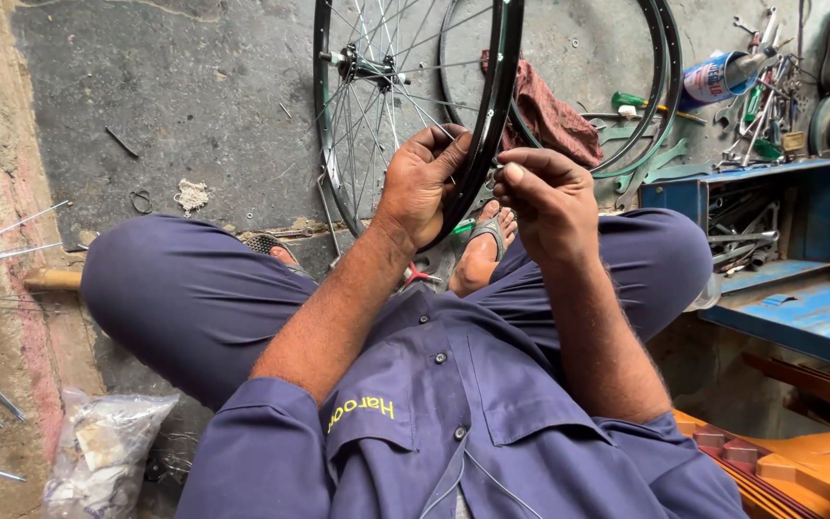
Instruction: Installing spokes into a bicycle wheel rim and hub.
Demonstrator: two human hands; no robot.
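your left hand (422, 185) is wrapped around the black wheel rim (488, 115) from the left, thumb and fingers closed on its near edge, so the rim is fully held on that side. the rim stands nearly upright, its long line running from near-centre up and slightly right toward the far edge of view; hub and spokes (369, 67) sit up and left of the grip. your right hand (549, 197) is just right of the rim, fingertips pinched narrow on something small and pale at the rim's inner face; you cannot tell what it is. the two hands are almost touching, with the rim between them. a second rim (670, 86) leans behind, and a blue toolbox (770, 207) lies to the right.
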